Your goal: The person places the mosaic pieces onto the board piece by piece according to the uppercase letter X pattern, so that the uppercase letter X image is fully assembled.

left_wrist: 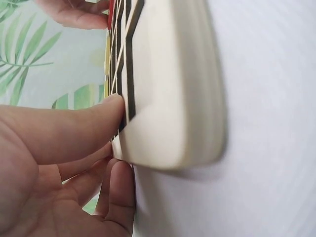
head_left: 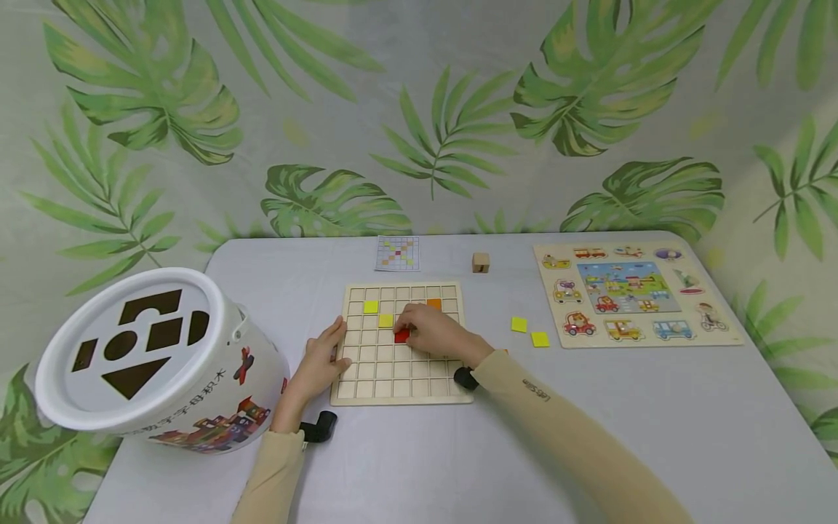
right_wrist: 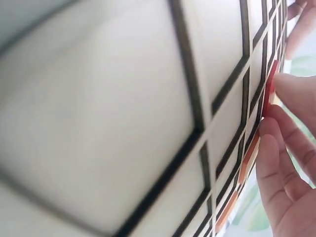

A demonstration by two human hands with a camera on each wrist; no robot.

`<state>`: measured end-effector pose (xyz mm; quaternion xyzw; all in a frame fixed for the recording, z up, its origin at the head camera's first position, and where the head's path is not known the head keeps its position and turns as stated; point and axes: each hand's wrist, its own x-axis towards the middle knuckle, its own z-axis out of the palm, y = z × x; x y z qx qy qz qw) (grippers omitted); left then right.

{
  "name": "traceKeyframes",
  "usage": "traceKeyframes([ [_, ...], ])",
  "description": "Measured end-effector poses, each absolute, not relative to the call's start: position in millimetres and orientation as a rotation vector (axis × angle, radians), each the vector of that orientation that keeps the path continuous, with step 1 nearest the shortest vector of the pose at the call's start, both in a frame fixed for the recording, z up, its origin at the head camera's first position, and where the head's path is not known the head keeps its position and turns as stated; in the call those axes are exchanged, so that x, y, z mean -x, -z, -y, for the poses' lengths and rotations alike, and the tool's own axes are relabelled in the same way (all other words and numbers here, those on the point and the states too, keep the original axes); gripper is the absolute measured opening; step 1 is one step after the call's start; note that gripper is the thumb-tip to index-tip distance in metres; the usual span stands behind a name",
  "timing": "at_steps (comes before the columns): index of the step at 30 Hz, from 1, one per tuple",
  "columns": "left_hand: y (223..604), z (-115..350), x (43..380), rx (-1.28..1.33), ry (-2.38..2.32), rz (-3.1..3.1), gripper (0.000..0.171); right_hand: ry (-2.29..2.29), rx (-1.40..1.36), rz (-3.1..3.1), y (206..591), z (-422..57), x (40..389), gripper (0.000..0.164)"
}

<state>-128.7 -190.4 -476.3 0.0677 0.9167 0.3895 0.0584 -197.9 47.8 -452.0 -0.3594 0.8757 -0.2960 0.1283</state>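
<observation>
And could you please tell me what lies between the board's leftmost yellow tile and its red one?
In the head view, another yellow tile lies diagonally between the leftmost yellow tile and the red tile.

Light, image quality

Head view: light is bright, diffuse; faint shadow beside right forearm (head_left: 569, 429); bucket (head_left: 258, 346) looks stretched at left. Left wrist: board edge (left_wrist: 200, 84) blurs, soft shadow beneath. Right wrist: nearest grid cells (right_wrist: 108, 103) are unfocused.
</observation>
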Motion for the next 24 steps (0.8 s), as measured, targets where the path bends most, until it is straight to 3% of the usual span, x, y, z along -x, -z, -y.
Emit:
traceKeyframes([
  [6,477,189,129,-0.207,-1.184,-2.776,0.068,0.999,0.952,-2.54,447,-74,197,0.022],
  [18,475,192,128,-0.28,-1.175,-2.786,0.067,1.09,0.731,-2.701,450,-192,192,0.019],
  [24,475,192,128,-0.278,-1.2,-2.771,0.067,1.037,0.678,-2.761,457,-226,189,0.024],
])
